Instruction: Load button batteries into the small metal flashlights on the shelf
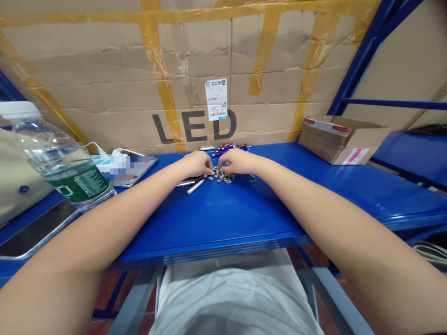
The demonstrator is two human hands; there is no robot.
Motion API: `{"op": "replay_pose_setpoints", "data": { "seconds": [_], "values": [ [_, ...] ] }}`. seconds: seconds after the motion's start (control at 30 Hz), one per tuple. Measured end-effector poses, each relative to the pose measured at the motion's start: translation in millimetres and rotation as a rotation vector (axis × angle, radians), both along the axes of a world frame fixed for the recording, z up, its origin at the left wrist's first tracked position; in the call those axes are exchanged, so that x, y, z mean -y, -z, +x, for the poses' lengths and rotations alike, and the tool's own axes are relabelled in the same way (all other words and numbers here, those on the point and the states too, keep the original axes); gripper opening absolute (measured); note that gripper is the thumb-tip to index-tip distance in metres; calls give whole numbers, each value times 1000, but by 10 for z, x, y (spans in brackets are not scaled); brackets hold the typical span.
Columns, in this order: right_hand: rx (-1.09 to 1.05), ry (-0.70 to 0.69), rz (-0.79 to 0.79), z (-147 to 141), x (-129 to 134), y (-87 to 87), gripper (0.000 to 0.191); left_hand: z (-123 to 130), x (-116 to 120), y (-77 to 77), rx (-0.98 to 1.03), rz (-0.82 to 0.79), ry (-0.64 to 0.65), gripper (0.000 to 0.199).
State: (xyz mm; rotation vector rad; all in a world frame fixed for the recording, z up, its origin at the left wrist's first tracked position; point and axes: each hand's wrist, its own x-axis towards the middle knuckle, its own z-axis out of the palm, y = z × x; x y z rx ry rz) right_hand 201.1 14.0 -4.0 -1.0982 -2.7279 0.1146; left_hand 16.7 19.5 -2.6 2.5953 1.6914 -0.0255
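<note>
A loose pile of small, round, silver pieces like button cells [225,177] lies on the blue tabletop [223,214]. My left hand [199,163] is at the pile's left edge, thumb and fingertips pinched together. Over its back edge, my right hand [238,161] curls inward with its fingers pinched too. Whatever either pinch holds is too small to make out. A silver metal tube [195,187] rests beside my left hand, near darker tubes partly under that hand. Behind the hands are purple and red metal tubes [223,150]. A green carabiner-like clip [250,177] sits under my right wrist.
A large taped carton [272,111] marked LED stands along the back. At left are a water bottle [77,172], a dark-screened tablet [38,228], a phone-like slab [139,170] and a power strip [103,163]. A small open box [324,144] stands at right.
</note>
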Motion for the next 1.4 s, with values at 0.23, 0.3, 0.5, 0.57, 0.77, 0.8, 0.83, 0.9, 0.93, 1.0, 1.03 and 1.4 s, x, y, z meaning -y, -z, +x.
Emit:
{"op": "replay_pose_setpoints", "data": {
  "seconds": [0.23,0.3,0.5,0.57,0.77,0.8,0.83,0.9,0.93,1.0,1.03,1.4],
  "values": [
    [-15,-27,-82,-24,-14,33,30,-39,-8,8,12,17,22,22],
    [-15,-26,-62,-32,-24,48,27,-52,-15,3,5,23,20,22],
    [-14,17,-19,-81,34,44,18,-41,9,-11,-12,22,2,21],
    [-19,33,-21,-97,59,40,17,-31,20,-21,-20,20,-10,23],
    [-11,-18,-32,-96,55,41,19,-22,23,-34,-34,10,-33,24],
    [-2,-20,-26,-88,50,36,21,-21,23,-34,-32,5,-37,25],
    [6,-19,-19,-77,44,28,23,-19,23,-32,-29,0,-42,26],
    [4,-1,-1,-47,31,9,26,-15,24,-28,-22,-13,-48,27],
    [-6,14,7,-28,22,0,26,-14,24,-24,-17,-18,-46,27],
    [-30,44,12,13,2,-15,26,-13,20,-13,-11,-18,-28,27],
    [-38,46,9,32,-8,-20,25,-15,16,-7,-14,-11,-10,26],
    [-13,-8,1,85,-38,-45,25,-19,-32,53,-182,167,248,25]
  ]
}}
